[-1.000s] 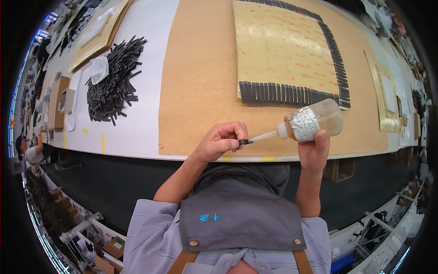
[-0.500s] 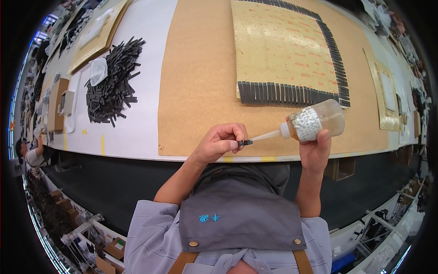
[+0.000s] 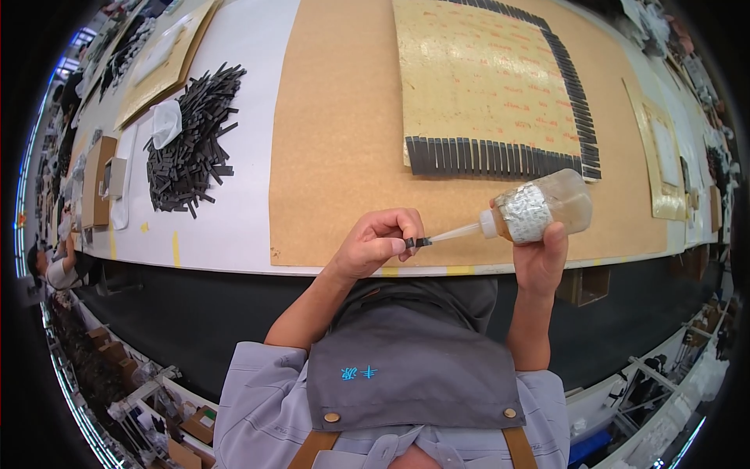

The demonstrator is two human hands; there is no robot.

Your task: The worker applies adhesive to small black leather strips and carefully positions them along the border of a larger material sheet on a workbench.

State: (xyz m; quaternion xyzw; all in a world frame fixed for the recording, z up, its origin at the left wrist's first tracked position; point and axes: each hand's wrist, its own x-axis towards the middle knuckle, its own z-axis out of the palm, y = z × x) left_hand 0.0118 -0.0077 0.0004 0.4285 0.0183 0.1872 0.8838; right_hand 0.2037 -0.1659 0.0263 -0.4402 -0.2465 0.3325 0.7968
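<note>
Between the thumb and fingers of my left hand [image 3: 383, 244] is a small black strip [image 3: 422, 242], its end sticking out to the right. My right hand [image 3: 543, 254] grips a translucent squeeze bottle [image 3: 576, 202], tilted with its long thin nozzle [image 3: 457, 232] pointing left. The nozzle tip meets the strip's free end or is very close to it. Amber liquid shows inside the bottle, and a silvery wrap covers its middle. Beyond my hands lies a yellowish board [image 3: 488, 82], with black strips [image 3: 496, 159] set side by side along its near, right and far edges.
Brown paper [image 3: 336, 141] covers the middle of the white table. On the left lies a heap of black strips [image 3: 199, 137] with a translucent plastic piece [image 3: 166, 123] on it. Cardboard boxes [image 3: 98, 180] stand farther left. Another person [image 3: 58, 266] is at the far left edge.
Both hands stay almost still. The nozzle tip and the strip have shifted slightly against each other; the view has moved a little.
</note>
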